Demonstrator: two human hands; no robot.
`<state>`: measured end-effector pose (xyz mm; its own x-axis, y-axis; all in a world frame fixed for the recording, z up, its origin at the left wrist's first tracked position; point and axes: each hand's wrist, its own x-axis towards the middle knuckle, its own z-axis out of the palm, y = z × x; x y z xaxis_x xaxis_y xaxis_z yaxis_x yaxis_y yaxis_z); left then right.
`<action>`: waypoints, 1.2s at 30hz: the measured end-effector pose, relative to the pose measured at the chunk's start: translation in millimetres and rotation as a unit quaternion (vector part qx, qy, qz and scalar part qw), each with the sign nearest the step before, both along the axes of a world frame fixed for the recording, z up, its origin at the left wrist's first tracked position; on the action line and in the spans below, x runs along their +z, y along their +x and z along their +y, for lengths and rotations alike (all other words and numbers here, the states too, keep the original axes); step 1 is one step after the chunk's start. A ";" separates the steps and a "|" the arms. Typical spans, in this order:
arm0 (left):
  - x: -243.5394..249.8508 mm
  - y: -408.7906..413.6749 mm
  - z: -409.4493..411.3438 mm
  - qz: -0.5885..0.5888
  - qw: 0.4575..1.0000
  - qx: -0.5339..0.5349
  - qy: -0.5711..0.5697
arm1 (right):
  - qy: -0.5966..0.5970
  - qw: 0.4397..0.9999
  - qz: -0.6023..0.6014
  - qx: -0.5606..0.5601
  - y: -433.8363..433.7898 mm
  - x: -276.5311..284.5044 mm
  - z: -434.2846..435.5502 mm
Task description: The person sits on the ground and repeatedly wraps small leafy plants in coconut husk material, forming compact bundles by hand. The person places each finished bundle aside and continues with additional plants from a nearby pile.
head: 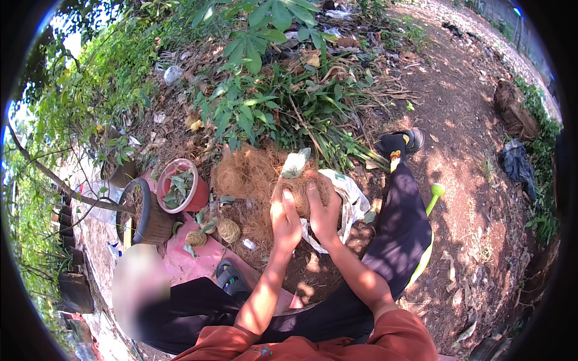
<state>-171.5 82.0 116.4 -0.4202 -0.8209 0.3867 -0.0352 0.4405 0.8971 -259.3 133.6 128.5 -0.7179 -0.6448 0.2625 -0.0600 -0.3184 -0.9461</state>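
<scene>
Between my two hands is a round clump of brown coconut fibre [298,193], with a pale green leafy cutting [295,163] standing out of its top. My left hand [285,221] presses its left side, thumb upright on the near face. On the opposite side my right hand [324,205] cups it, its fingers partly hidden behind the fibre. A loose heap of the same fibre [244,173] lies on the ground to the left. Further left rest several twine-wrapped balls [229,230] with leaves near them. A white plastic sack [354,194] lies behind and right of my right hand.
A red pot [197,192] holding leafy cuttings tilts beside a larger dark pot [156,221] with a small tree. Leafy plants [280,104] grow beyond the fibre. A light green watering can [424,257] stands beyond my right leg. A blurred shape is at lower left.
</scene>
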 end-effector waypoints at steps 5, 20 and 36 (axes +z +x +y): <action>13.2 2.7 7.1 0.067 0.991 -0.052 0.100 | -0.014 0.999 -0.012 -0.032 1.0 -8.1 -4.0; 16.8 5.1 4.9 0.088 0.972 -0.042 0.213 | -0.049 0.997 0.024 0.049 7.4 -6.2 -0.9; 7.7 22.8 -24.0 0.231 0.906 -0.056 0.350 | -0.062 0.969 -0.043 0.235 13.9 -17.5 -6.0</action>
